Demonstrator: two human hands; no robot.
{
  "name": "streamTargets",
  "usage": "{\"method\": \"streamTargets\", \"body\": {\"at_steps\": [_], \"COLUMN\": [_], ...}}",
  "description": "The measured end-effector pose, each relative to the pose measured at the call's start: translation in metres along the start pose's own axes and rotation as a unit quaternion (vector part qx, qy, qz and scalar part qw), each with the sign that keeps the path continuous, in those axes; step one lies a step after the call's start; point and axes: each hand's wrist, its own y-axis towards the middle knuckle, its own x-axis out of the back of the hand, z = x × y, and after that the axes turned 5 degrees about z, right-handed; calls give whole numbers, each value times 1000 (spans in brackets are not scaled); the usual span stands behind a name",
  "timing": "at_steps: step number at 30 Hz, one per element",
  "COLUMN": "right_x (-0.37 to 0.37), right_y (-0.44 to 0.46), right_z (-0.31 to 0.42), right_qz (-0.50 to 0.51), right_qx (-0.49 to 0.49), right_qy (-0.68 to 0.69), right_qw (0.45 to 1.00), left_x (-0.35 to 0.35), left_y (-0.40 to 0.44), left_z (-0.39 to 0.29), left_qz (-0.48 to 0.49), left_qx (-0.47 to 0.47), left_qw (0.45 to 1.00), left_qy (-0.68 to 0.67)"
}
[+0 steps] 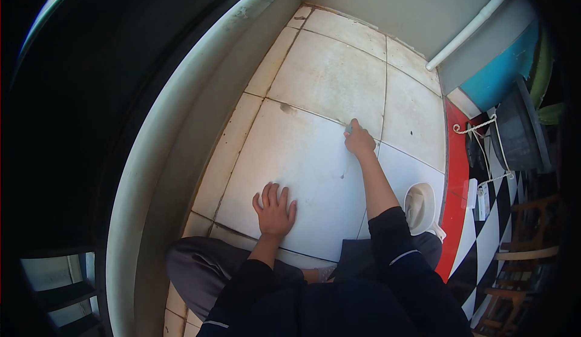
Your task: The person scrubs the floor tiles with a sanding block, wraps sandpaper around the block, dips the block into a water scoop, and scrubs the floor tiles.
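My left hand point(276, 213) rests on a large white floor tile point(284, 149) with its fingers spread, holding nothing. Farther out, near the grout line at the tile's upper right corner, my right hand point(361, 140) is closed around a small blue-grey object point(349, 129). Most of that object is hidden by the fingers, so its kind does not show. The tile beyond it point(333, 65) looks yellowish and stained, while the one under my hands is whiter. A dark smudge point(288, 108) marks the tile's upper left part.
A white dipper-like container point(420, 207) stands beside my right forearm. A low wall point(163, 143) runs along the left. A white pipe point(469, 25) leans down at the far right. To the right are a red strip point(455, 198), a dark plant pot point(520, 131) and a white metal stand point(496, 149).
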Motion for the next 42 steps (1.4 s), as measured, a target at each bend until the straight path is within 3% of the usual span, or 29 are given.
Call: {"method": "streamTargets", "body": {"at_steps": [3, 8, 11, 14, 17, 26, 31, 36, 42], "right_x": [5, -12, -7, -2, 8, -17, -10, 2, -20], "right_y": [-5, -94, -89, -36, 3, -98, -42, 7, -77], "right_z": [-3, -6, -5, -8, -7, -1, 1, 6, 5], "right_qz": [26, 68, 70, 9, 19, 41, -11, 3, 59], "right_qx": [1, 1, 3, -9, -17, 32, 14, 4, 67], "right_qy": [-19, -15, -20, 2, -19, -21, -8, -14, -26], "right_qw": [999, 998, 997, 1000, 1000, 998, 1000, 1000, 996], "left_x": [-1, -1, -1, -2, 0, -1, -2, 0, -2], "left_y": [1, 0, -2, 1, 0, -1, -1, -1, -2], "left_z": [-2, 0, 1, -1, 0, 0, 0, 0, 1], "left_qz": [4, 7, 11, 6, 5, 14, 13, 15, 17], "left_qx": [1, 4, 2, 1, 1, 10, 8, 11, 11], "left_qw": [1000, 1000, 1000, 1000, 1000, 1000, 1000, 1000, 1000], "left_qy": [-4, -2, -6, 0, -3, -4, -5, -4, -11]}}
